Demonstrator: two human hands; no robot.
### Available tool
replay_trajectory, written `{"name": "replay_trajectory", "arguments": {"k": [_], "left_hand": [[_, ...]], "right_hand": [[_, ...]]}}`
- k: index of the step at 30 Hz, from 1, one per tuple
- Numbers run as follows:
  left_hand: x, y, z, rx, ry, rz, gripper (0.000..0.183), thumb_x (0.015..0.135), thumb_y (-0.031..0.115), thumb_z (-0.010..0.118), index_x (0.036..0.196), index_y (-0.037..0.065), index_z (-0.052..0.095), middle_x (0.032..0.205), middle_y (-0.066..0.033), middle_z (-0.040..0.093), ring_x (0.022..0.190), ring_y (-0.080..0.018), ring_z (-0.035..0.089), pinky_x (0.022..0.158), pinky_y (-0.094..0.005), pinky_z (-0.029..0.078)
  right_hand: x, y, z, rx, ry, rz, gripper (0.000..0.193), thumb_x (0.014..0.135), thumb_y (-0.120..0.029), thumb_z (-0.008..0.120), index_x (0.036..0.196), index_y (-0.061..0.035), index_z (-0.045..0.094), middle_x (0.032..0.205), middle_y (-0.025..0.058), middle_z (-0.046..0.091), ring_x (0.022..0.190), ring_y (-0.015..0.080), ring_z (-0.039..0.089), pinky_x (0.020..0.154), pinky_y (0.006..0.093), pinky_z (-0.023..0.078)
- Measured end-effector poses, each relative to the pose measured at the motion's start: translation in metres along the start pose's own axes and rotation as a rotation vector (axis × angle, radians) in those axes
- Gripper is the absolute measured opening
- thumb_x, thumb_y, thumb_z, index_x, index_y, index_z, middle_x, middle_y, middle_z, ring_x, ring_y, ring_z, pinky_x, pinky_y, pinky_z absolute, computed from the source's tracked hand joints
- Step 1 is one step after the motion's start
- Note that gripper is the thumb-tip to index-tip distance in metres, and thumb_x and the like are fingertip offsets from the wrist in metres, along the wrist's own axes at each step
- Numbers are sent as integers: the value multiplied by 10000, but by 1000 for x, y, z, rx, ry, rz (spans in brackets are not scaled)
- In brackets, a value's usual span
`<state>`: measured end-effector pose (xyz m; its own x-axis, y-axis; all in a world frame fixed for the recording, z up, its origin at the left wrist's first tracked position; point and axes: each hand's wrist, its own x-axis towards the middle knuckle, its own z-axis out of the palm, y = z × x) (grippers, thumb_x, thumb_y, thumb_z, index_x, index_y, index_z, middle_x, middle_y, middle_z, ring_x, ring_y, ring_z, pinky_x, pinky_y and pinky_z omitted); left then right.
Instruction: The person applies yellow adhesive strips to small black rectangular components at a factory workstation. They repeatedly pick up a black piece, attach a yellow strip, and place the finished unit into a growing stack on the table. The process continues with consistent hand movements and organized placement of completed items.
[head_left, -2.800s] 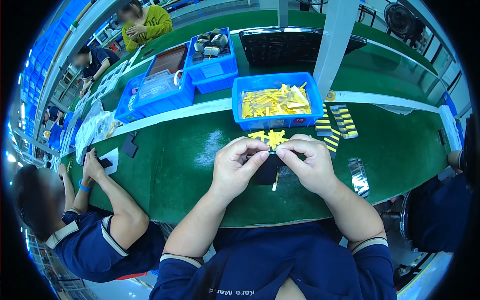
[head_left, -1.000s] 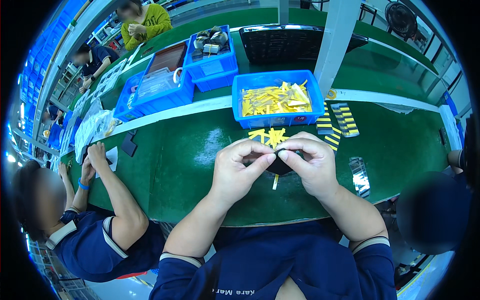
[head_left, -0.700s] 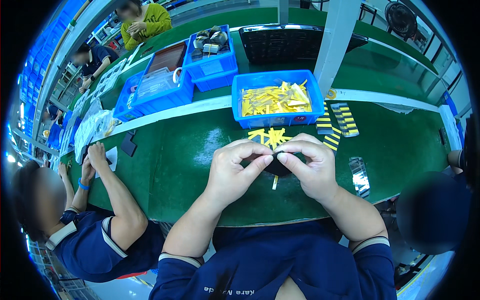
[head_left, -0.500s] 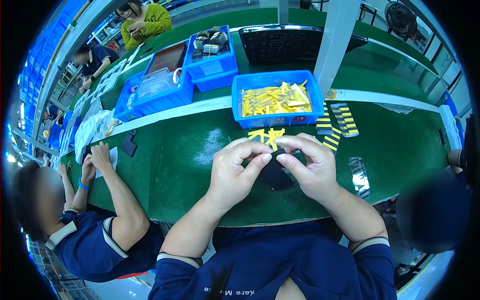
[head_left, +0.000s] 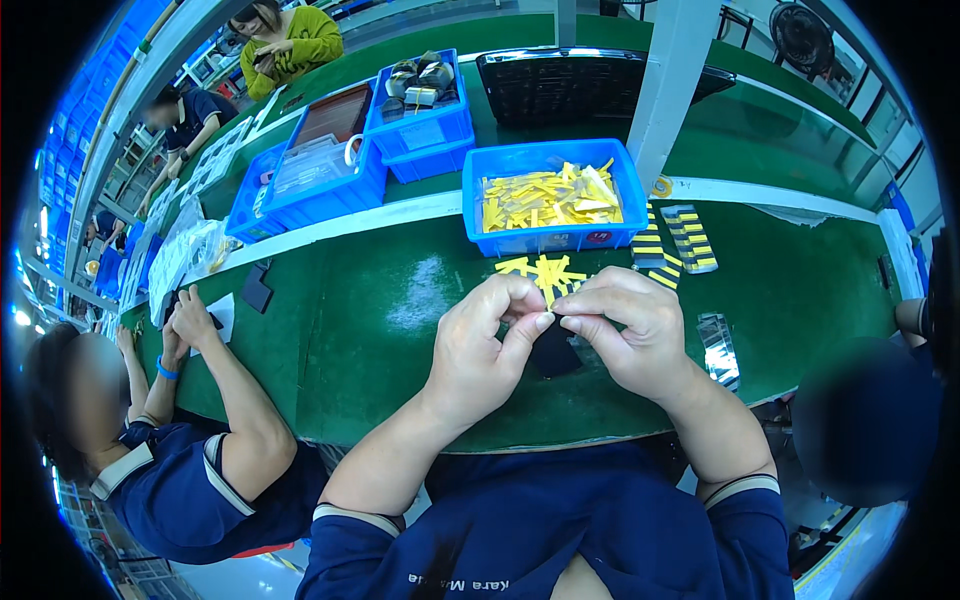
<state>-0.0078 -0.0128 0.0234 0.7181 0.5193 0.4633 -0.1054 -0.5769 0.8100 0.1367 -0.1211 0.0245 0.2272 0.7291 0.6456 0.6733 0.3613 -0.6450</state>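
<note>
I am watching the left hand (head_left: 483, 345) and the right hand (head_left: 627, 330) meeting fingertip to fingertip over the green table (head_left: 400, 310), both pinching at a small black part (head_left: 553, 352) that is sitting just below the thumbs; what lies between the tips I cannot tell. Loose yellow strips (head_left: 543, 271) are lying just beyond the knuckles, in front of the blue bin (head_left: 552, 200) of more strips. A co-worker's hands (head_left: 185, 320) are resting at the left.

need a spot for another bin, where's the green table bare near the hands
Bare green table runs left of the left hand, up to the small black piece. More lies beyond the striped strips. It is crowded around the yellow-strip bin and loose yellow strips.
</note>
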Motion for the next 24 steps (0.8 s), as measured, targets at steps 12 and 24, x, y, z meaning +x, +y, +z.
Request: {"name": "replay_trajectory", "arguments": {"k": [12,24], "left_hand": [[0,-13,-9,-245,36,-244,104,849,37,652,929,-29,655,823,-55,642,693,-83,596,626,-201,495],[-2,-14,-8,-410,62,-316,78,862,41,630,902,-19,657,821,-47,642,674,-81,587,606,-207,498]], "right_hand": [[-1,6,4,114,158,124,140,736,10,697,874,-8,691,768,104,647,675,194,616,604,281,482],[-3,1,9,-10,187,35,151,736,13,696,882,-12,671,778,105,630,671,214,605,606,297,480]]}}
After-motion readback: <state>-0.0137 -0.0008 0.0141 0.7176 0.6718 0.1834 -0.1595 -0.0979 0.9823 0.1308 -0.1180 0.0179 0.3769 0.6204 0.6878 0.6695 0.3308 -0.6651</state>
